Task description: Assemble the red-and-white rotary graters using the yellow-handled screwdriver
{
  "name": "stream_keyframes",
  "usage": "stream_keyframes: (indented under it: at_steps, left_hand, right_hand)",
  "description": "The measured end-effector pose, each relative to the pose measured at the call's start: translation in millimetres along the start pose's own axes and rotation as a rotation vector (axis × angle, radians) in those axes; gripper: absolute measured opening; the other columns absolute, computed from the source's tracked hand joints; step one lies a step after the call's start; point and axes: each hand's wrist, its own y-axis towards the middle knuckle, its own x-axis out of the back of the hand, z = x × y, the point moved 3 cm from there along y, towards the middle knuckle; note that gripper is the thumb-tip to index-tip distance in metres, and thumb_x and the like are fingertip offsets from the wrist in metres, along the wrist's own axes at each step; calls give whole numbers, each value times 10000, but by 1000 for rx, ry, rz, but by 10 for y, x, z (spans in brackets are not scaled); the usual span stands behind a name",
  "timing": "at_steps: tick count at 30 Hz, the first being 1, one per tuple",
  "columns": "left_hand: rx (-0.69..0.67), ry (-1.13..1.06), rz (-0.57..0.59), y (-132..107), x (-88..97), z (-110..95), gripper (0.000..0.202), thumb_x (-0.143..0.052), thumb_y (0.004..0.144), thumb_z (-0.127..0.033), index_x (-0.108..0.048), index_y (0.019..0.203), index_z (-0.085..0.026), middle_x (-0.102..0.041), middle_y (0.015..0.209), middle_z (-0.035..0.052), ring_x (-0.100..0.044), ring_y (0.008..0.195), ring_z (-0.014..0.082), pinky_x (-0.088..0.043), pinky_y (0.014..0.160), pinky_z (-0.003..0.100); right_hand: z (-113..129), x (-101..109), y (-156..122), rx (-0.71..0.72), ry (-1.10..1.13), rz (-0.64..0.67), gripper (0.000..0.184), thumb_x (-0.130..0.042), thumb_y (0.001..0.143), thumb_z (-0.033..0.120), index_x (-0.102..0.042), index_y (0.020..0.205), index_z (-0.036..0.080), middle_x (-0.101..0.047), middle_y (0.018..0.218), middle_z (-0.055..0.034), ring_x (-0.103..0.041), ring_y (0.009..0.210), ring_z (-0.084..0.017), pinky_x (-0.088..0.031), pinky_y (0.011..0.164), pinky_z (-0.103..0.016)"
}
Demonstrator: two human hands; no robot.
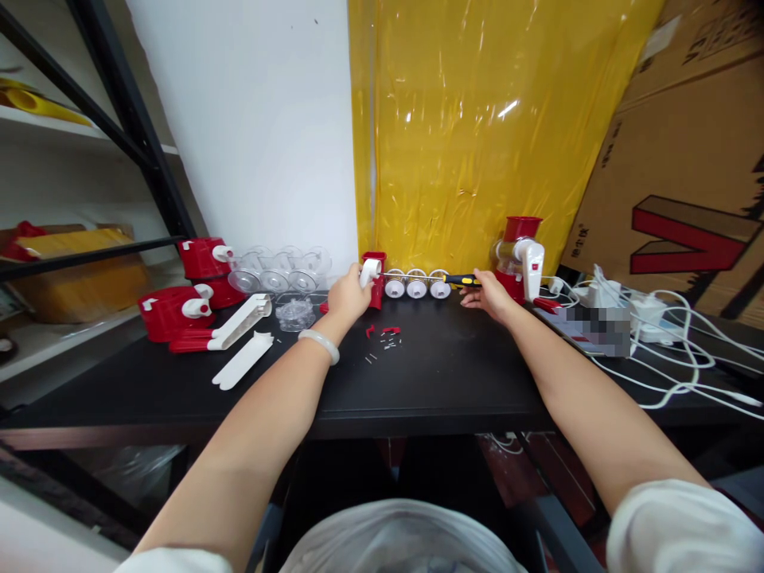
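Observation:
My left hand [348, 296] is closed around a red and white plastic part [373, 278] at the back of the black table [442, 382]. My right hand [490, 294] grips a screwdriver [445, 278] with a yellow and black handle. Its metal shaft points left into the part. Small screws and red bits [385, 338] lie on the table just in front of both hands. Three white round pieces [416, 285] stand in a row behind the screwdriver shaft.
An assembled red and white appliance [520, 256] stands right of my right hand. Red housings [173, 312], white handles [242, 342] and clear cups [278, 274] lie at left. White cables and a power strip [648, 318] crowd the right. Yellow sheet and cardboard box behind.

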Motion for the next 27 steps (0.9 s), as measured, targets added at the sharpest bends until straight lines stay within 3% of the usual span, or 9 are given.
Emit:
stream_keyframes:
  at_steps: [4, 8, 14, 20, 27]
  left_hand:
    - [19, 5, -3, -6, 17, -9, 337, -524, 879, -394, -517, 1182, -247, -710, 1093, 89, -665, 1001, 272, -493, 781, 339]
    - [25, 15, 9, -15, 27, -12, 351, -517, 885, -384, -514, 1206, -244, -704, 1111, 96, -659, 1015, 270, -490, 801, 342]
    - [32, 27, 9, -10, 20, 0, 335, -528, 877, -404, -527, 1172, -246, -709, 1081, 95, -664, 994, 269, -488, 782, 338]
    - [1, 10, -1, 0, 14, 5, 285, -521, 879, -393, -532, 1134, -268, -721, 1057, 62, -673, 965, 267, -484, 750, 329]
    - [0, -4, 2, 3, 16, -1, 293, -534, 875, -387, -528, 1146, -277, -718, 1071, 49, -666, 977, 255, -481, 778, 325]
  right_hand:
    - [60, -39, -53, 41, 106, 73, 440, -687, 743, 475, -375, 970, 264, -634, 750, 44, -658, 566, -125, -556, 586, -280]
    - [66, -14, -52, 107, 67, 63, 482, -753, 685, 513, -455, 940, 233, -638, 724, 35, -636, 554, -97, -538, 596, -244]
    - [0, 29, 10, 150, -38, 53, 484, -699, 704, 641, -506, 803, 208, -571, 568, 50, -548, 427, -86, -509, 505, -237]
    - [-55, 78, 27, 203, -212, -23, 515, -577, 772, 707, -497, 652, 212, -442, 409, 63, -438, 331, -78, -556, 580, -278]
    - [-85, 60, 31, 85, -232, -67, 517, -527, 805, 707, -512, 669, 209, -426, 370, 49, -439, 319, -100, -543, 526, -285]
